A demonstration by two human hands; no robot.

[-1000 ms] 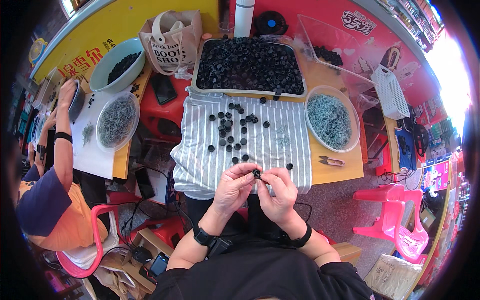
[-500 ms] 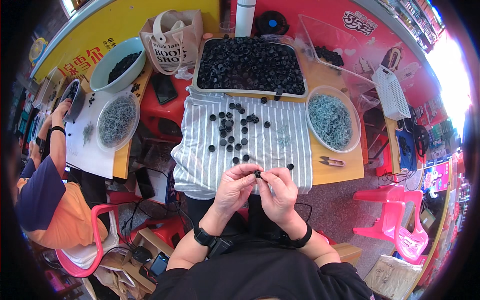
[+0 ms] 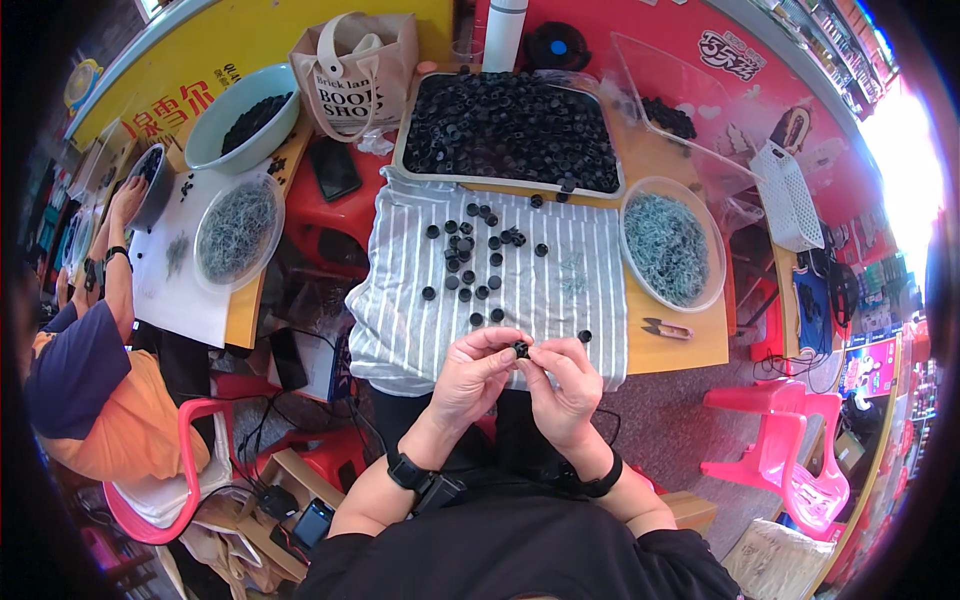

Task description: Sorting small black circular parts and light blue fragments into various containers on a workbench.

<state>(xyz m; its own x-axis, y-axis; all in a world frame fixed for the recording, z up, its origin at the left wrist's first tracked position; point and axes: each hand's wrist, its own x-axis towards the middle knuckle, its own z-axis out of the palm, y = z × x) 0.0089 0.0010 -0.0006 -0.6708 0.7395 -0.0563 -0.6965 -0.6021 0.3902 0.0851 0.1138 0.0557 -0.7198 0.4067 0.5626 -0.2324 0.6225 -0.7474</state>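
Observation:
Just in front of my body, a small round black plastic cap [image 3: 521,349] sits between my fingertips. My left hand [image 3: 472,378] pinches it from the left, thumb and forefinger closed on it. My right hand [image 3: 562,390] is pinched against its right side; any smaller piece in those fingers is too small to make out. Beneath and beyond the hands lies a grey-and-white striped cloth [image 3: 400,300], with several loose black caps [image 3: 467,278] and a little heap of thin pale-green pieces [image 3: 571,272] on it.
A shallow tray [image 3: 400,160] heaped with black caps stands at the back. To the right are a round tub [image 3: 716,290] of thin pale-green pieces and thread snips [image 3: 667,329]. A co-worker's hand [image 3: 128,198] reaches into a dark bowl at left. A pink chair [image 3: 780,420] stands right.
The black cap has turned a little between my fingertips, and my hands have shifted slightly to the right. The view has tilted slightly. The co-worker's hand has moved further into the dark bowl.

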